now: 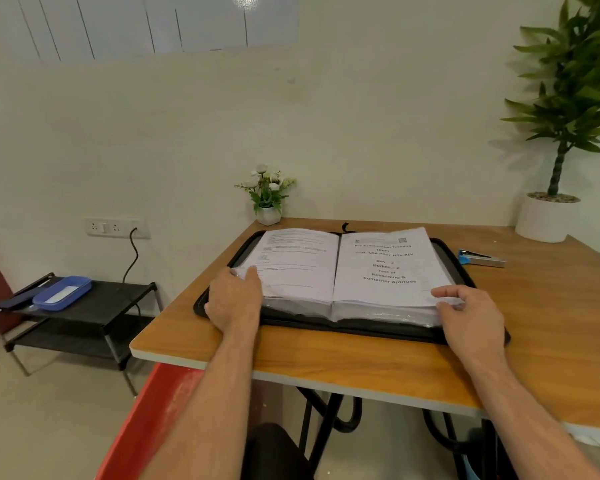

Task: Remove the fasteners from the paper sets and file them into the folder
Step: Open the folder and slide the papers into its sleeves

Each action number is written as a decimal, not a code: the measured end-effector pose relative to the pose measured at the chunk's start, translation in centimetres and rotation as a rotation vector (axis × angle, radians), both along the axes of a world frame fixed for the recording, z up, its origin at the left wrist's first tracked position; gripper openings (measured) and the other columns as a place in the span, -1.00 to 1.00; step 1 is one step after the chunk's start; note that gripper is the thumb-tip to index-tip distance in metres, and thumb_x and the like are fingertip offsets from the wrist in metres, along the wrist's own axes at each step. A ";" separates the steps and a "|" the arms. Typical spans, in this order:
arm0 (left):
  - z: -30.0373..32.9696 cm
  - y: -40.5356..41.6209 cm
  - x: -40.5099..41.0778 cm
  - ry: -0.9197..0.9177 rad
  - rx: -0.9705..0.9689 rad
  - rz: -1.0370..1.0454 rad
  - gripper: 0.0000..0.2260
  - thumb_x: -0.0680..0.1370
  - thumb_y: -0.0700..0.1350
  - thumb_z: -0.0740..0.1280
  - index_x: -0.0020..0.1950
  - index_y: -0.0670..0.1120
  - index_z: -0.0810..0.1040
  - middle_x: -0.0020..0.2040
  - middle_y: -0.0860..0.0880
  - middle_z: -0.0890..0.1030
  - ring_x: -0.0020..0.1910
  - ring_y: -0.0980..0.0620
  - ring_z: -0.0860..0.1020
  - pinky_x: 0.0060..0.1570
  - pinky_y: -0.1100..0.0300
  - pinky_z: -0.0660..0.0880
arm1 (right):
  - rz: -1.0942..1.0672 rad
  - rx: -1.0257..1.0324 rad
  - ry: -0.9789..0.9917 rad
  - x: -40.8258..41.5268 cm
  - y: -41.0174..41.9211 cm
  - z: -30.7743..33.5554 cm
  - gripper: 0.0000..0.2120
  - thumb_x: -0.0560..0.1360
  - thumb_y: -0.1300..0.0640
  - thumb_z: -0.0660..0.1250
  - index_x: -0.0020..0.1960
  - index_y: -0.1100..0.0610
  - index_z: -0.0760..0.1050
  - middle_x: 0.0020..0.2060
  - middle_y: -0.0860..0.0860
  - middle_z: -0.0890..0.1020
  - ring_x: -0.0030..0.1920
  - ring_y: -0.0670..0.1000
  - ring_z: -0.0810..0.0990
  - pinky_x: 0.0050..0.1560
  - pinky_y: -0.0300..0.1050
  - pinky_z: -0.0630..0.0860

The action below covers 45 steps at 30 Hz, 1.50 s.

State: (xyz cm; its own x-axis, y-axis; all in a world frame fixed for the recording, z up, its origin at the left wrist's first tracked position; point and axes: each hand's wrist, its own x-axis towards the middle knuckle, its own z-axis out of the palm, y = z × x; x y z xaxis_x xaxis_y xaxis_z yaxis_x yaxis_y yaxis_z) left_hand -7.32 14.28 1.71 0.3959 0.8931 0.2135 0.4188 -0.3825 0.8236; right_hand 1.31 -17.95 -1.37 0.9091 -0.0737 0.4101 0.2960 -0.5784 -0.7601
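Black zip folder (461, 261) lies open flat on the wooden surface (361, 362), thick stacks of clear sleeves holding printed paper sets (388, 268) on both sides. Left hand (234, 299) is laid on the left stack's outer edge, fingers relaxed, nothing gripped. Right hand (468, 308) is laid on the right stack's near corner, fingers loosely bent, nothing pinched. Blue stapler-type tool (480, 258) is seen just beside the folder's right rim. Judged step: sleeves being steadied or leafed through. Both stacks are best kept pressed flat and only one sleeve lifted at a time, so that pages are not creased.
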 end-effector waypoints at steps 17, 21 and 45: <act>4.8 -0.2 0.3 0.170 0.233 -0.102 -0.82 0.62 -0.17 0.16 0.15 -0.18 0.47 0.04 -0.17 0.57 -0.06 -0.16 0.49 -0.06 0.01 0.45 | 0.005 0.062 0.027 -0.5 0.1 0.8 -0.79 0.56 0.28 0.31 0.10 0.06 0.62 0.21 0.02 0.54 0.06 -0.10 0.48 -0.22 -0.40 0.36; 7.5 -3.9 1.0 -0.141 0.200 -0.223 -0.84 0.68 -0.15 0.15 0.21 -0.16 0.43 -0.03 -0.10 0.57 -0.15 -0.05 0.49 -0.20 0.06 0.40 | 0.019 0.077 0.016 -0.5 0.2 0.6 -0.76 0.54 0.30 0.29 0.08 0.03 0.61 0.20 0.04 0.54 -0.03 -0.07 0.55 -0.27 -0.37 0.35; -0.2 -19.0 3.4 0.095 0.345 -1.107 -0.68 0.68 -0.08 0.18 0.42 0.06 0.50 0.34 0.05 0.58 0.32 0.09 0.51 0.41 0.12 0.40 | -0.005 0.261 0.001 -1.5 0.1 1.3 -0.72 0.58 0.06 0.35 0.28 0.04 0.50 0.10 -0.09 0.57 -0.02 -0.16 0.53 -0.16 -0.38 0.41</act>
